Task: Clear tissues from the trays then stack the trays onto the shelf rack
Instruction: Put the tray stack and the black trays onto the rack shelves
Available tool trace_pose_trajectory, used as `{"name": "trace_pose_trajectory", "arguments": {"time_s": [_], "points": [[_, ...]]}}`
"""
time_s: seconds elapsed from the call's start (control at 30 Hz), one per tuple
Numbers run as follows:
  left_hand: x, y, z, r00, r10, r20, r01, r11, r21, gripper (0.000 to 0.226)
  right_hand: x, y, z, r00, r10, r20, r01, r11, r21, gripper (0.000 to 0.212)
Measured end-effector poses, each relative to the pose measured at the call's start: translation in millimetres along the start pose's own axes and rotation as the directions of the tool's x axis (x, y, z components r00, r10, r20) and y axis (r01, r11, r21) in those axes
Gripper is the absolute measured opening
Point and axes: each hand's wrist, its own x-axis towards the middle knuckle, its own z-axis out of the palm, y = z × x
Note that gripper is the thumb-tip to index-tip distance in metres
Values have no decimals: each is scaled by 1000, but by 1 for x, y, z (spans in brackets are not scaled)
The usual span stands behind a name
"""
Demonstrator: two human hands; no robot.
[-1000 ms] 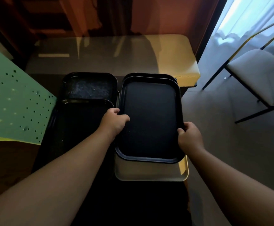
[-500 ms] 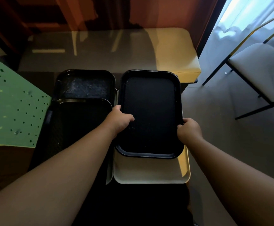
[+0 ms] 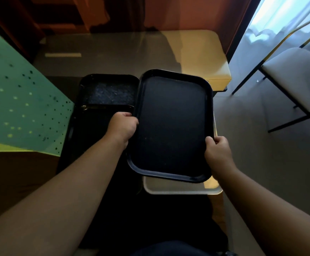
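Note:
A black tray (image 3: 170,124) is held level in front of me, slightly skewed, with nothing on it. My left hand (image 3: 122,126) grips its left rim and my right hand (image 3: 218,153) grips its right rim. Under its near edge a cream tray (image 3: 180,188) shows as a pale strip. To the left lie two more black trays, a far one (image 3: 110,89) with a speckled floor and a near one (image 3: 93,130) that is very dark. No tissue is visible on any tray.
A glass-topped table with a yellow end (image 3: 202,52) stands beyond the trays. A green perforated panel (image 3: 17,108) leans at the left. A white-seated chair with black legs (image 3: 296,78) is at the right on grey floor.
Both hands have lifted the black tray off the cream tray and turned it slightly, so its far end now swings right. More of the tray hides the cream one.

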Motion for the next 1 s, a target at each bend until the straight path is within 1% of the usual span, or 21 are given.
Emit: {"name": "trace_pose_trajectory", "arguments": {"time_s": [0.03,0.1,0.17,0.23,0.27,0.33,0.43,0.53,0.63,0.73,0.8,0.83,0.93,1.0], "points": [[-2,-4,-13,1000,11,-27,-10,1000,30,19,-15,0,9,1000,3,6,-3,1000,28,23],[-7,-15,-41,996,6,-84,3,995,103,22,-43,0,31,1000,8,29,-9,998,59,19],[-8,-32,-71,989,-41,-140,66,981,182,10,-63,3,58,997,21,76,-27,997,75,13],[-7,-52,-97,976,-122,-180,166,953,255,50,-81,9,87,995,13,100,-17,999,41,9],[-6,-63,-108,966,-153,-207,207,939,275,62,-89,13,102,995,3,97,-5,1000,12,8],[-12,-81,-130,952,-192,-238,257,925,281,72,-101,21,129,996,3,95,1,999,-39,8],[-14,-106,-157,946,-234,-223,287,926,245,77,-111,32,158,996,7,90,5,991,-136,12],[-4,-128,-177,951,-225,-212,276,925,259,69,-116,40,175,997,22,68,-9,983,-184,16],[-5,-131,-189,961,-217,-174,256,934,248,72,-123,44,186,997,23,67,-9,979,-202,14],[-14,-126,-197,972,-189,-137,214,955,206,63,-127,45,190,997,16,81,-2,986,-165,14],[-19,-129,-198,979,-165,-120,190,953,236,66,-126,40,192,994,37,104,-23,992,-127,21],[-20,-134,-199,980,-167,-111,191,947,257,69,-122,39,193,993,50,109,-35,990,-136,26],[-23,-145,-203,963,-255,-84,268,930,253,71,-111,36,194,992,57,115,-28,970,-242,34],[-27,-150,-203,958,-277,-67,285,922,264,73,-108,35,194,992,48,113,-20,971,-240,32]]}}
